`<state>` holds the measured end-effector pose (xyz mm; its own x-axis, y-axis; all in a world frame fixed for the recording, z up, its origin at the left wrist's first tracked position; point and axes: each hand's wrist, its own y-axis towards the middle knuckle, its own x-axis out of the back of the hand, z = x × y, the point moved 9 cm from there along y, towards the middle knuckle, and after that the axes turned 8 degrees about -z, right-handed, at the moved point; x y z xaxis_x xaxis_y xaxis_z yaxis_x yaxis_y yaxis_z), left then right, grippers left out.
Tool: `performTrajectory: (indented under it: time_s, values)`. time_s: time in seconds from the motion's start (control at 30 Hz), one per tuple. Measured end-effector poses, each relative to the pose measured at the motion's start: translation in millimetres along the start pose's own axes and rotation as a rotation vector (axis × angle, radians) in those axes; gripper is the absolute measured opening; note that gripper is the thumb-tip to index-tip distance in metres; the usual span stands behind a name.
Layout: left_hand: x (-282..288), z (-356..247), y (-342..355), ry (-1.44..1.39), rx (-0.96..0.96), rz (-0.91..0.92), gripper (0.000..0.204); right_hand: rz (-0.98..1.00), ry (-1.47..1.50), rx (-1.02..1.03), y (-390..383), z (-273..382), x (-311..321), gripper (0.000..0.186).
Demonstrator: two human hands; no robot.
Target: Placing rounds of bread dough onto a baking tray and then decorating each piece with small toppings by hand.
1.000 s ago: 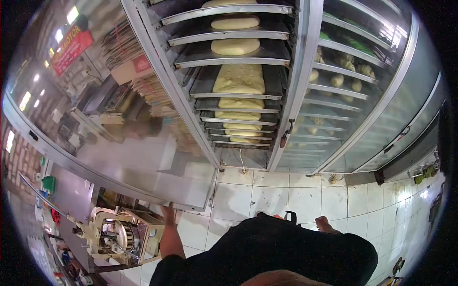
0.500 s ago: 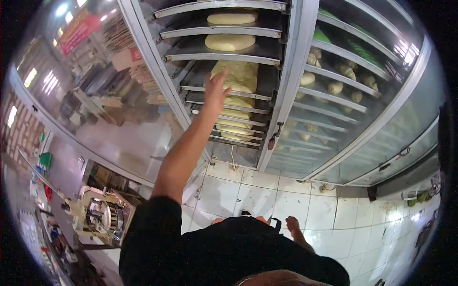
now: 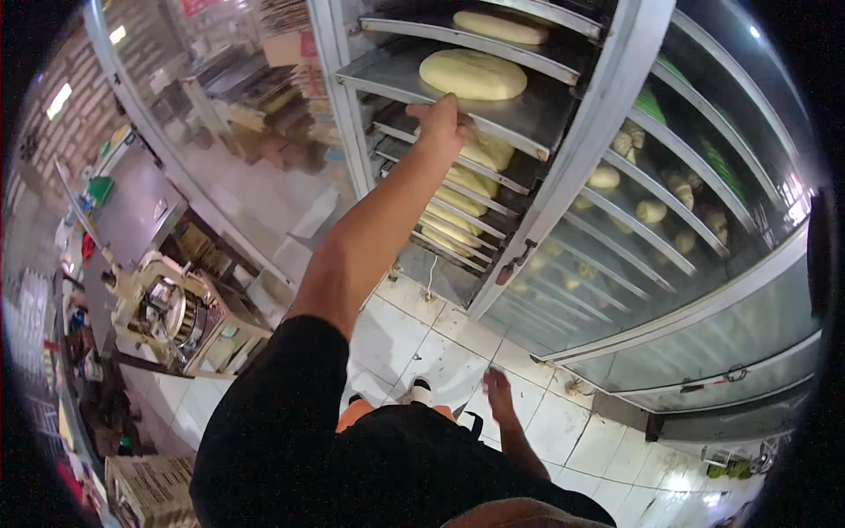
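Note:
My left hand is closed on the front edge of a dark metal tray that juts a little out of an upright rack. On this tray rests a flat, oval slab of pale dough, just beyond my fingers. Another pale dough slab lies on the tray above. Below my hand, several more trays hold dough, partly hidden by my hand and forearm. My right hand hangs low beside my body over the floor, somewhat blurred, its fingers loosely apart with nothing seen in them.
To the right, a glass door in a metal frame covers racks of shaped dough pieces and green items. A glass panel stands left of the rack. A machine with a round drum sits at lower left. White tiles cover the floor.
My left hand has moved up from in front of a lower tray to the edge of a higher one, which now protrudes from the rack. My right hand has shifted left; the view has turned.

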<state>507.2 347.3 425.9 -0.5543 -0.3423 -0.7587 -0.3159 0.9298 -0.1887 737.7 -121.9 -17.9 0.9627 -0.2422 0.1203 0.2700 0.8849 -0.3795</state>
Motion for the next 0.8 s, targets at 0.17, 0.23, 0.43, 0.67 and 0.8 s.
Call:
performTrajectory:
  time_s: [0.17,0.23,0.43,0.67,0.8]
  values:
    - [82,-98,-130,0.067,-0.024,0.036,0.037,0.085,0.270,0.416,49,297,-43,0.059]
    - [125,-138,-187,0.119,-0.067,-0.069,0.018,0.139,0.461,0.444,57,388,-53,0.076]
    - [251,-234,-318,0.327,-0.294,-0.178,0.019,0.226,0.932,0.458,81,500,-51,0.087]
    - [510,-358,-450,0.401,-0.333,-0.521,0.035,0.125,0.812,0.241,-40,436,-133,0.059]
    - [641,-383,-561,0.243,-0.292,-0.793,0.017,0.184,0.685,0.181,-146,359,-186,0.048]
